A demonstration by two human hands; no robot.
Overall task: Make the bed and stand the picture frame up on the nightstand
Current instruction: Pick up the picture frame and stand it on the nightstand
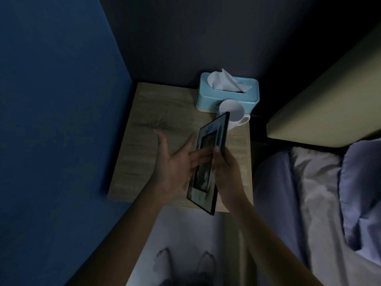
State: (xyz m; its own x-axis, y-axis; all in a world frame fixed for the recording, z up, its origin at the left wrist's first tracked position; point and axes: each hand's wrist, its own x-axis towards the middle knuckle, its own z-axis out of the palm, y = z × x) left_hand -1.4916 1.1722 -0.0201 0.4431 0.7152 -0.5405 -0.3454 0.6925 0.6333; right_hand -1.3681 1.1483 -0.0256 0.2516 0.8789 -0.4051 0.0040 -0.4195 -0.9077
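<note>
Right hand (224, 172) grips picture frame (208, 162) edge, tilted above nightstand (148, 124); left hand (177, 162) spread flat behind it; mug (233, 114) beyond.

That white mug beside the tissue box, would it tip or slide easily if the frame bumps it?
The white mug looks squat and wide, so it probably would not tip easily. On the smooth wooden nightstand it might slide. It looks ceramic, so likely breakable. The picture frame overlaps it in this view; whether they touch is unclear.
</note>
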